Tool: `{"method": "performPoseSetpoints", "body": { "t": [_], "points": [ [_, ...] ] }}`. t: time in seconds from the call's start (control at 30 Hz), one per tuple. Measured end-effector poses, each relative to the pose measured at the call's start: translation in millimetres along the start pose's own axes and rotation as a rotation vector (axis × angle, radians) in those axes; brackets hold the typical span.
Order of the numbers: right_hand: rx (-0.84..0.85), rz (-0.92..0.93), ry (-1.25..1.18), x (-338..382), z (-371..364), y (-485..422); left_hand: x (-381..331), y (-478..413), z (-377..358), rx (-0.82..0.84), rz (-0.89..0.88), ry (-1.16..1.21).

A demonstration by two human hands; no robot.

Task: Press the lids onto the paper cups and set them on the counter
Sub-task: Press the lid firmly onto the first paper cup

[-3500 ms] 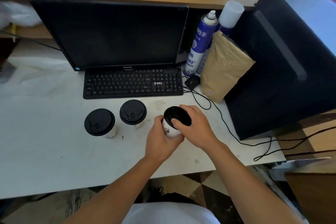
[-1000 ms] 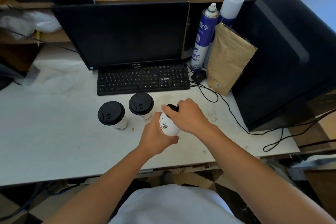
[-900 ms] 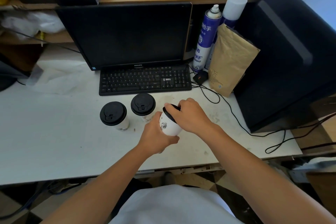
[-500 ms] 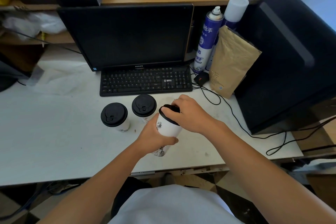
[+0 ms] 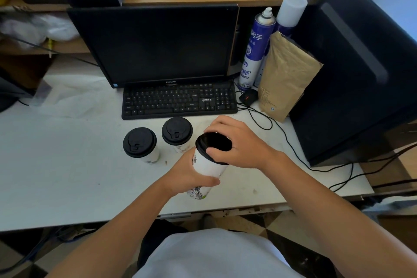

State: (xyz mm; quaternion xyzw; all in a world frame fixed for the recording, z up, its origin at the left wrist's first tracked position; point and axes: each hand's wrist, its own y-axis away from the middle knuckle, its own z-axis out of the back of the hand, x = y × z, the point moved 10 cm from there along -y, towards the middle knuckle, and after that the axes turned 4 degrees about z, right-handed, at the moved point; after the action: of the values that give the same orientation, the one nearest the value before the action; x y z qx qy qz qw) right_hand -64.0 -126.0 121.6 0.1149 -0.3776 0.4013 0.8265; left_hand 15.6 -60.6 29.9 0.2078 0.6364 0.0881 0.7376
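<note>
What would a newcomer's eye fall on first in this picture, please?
First, the white paper cup at centre, tilted and gripped by the left hand, with the right hand curled over its black lid. Just left of it, two lidded cups stand on the white counter, before a keyboard and a dark monitor.

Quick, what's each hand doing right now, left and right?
Left hand: holding the paper cup round its side.
Right hand: fingers curled over the black lid on that cup.
</note>
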Motion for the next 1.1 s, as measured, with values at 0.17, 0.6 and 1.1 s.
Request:
{"method": "performPoseSetpoints", "body": {
  "t": [0.17,0.6,1.1],
  "points": [
    [-0.219,-0.074,-0.027,-10,4,16,-4,8,24,-0.430,-0.135,0.000],
    [-0.248,-0.246,-0.086,-6,-9,22,-9,27,41,-0.693,-0.250,-0.242],
    [-0.156,-0.192,-0.059,13,-2,10,-5,25,36,-0.596,-0.218,-0.127]
  ]
}}
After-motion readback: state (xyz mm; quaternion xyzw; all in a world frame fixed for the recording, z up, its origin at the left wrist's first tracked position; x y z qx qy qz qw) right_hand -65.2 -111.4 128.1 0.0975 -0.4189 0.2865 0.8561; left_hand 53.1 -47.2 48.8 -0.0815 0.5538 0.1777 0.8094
